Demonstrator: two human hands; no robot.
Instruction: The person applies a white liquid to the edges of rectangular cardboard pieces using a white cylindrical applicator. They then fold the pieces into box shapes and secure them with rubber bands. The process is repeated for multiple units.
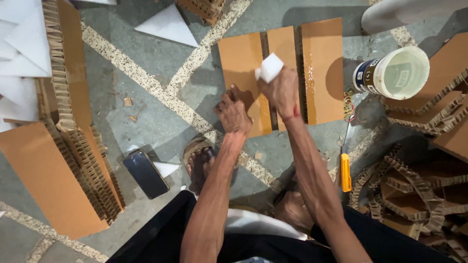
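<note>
— Cardboard panels [243, 63], 3 of them, lay flat on the floor [146, 112], side by side. I'll place everything from them.

— And the hands?

— Left hand [235, 114] pressed down on the near end of the leftmost panel, fingers bent against the board, grasping nothing. Right hand [280, 92] was above the middle panel [282, 46], its grip clenched around a white sponge block [269, 67].

— What stood to the right of the panels?

— A white bucket [397, 73] with whitish liquid in it, just beside the rightmost panel [322, 68]. Between them lay some coloured rubber bands [349, 103], and nearer the person a yellow-handled cutter [345, 170].

— And left of them?

— A dark phone [145, 174] on the floor, well apart, and beyond it a stack of honeycomb cardboard [63, 170]. A sandalled foot [200, 163] sat just below the leftmost panel. Honeycomb offcuts [414, 190] were piled to the lower right.
</note>
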